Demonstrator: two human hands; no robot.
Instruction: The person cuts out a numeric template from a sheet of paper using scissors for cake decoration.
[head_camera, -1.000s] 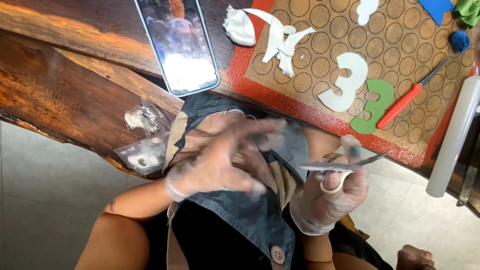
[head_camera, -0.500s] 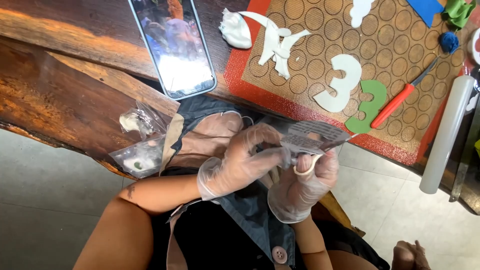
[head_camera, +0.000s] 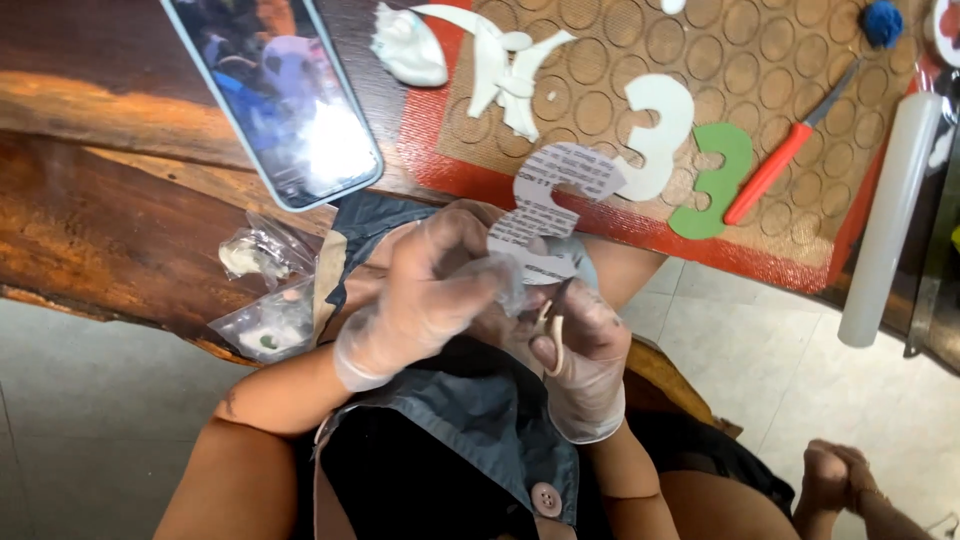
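My left hand (head_camera: 425, 300), in a clear glove, pinches the lower end of a printed paper cut-out (head_camera: 548, 205) shaped like a curved digit. The paper stands up over the table edge. My right hand (head_camera: 588, 365), also gloved, has its fingers through the pale loops of a pair of scissors (head_camera: 550, 330). The blades are hidden behind the paper and my left fingers. Both hands are close together over my lap, above a dark apron (head_camera: 470, 420).
A brown baking mat (head_camera: 800, 80) with red edges holds a white digit (head_camera: 655, 135), a green digit (head_camera: 715, 180), a red-handled tool (head_camera: 775, 170) and white dough scraps (head_camera: 500, 60). A phone (head_camera: 280, 100), plastic bags (head_camera: 260, 300) and a white rolling pin (head_camera: 890, 220) lie nearby.
The paper cut-out has turned up and now faces the camera near the table edge. The scissors went from held out sideways to tucked under the paper. My hands came closer together.
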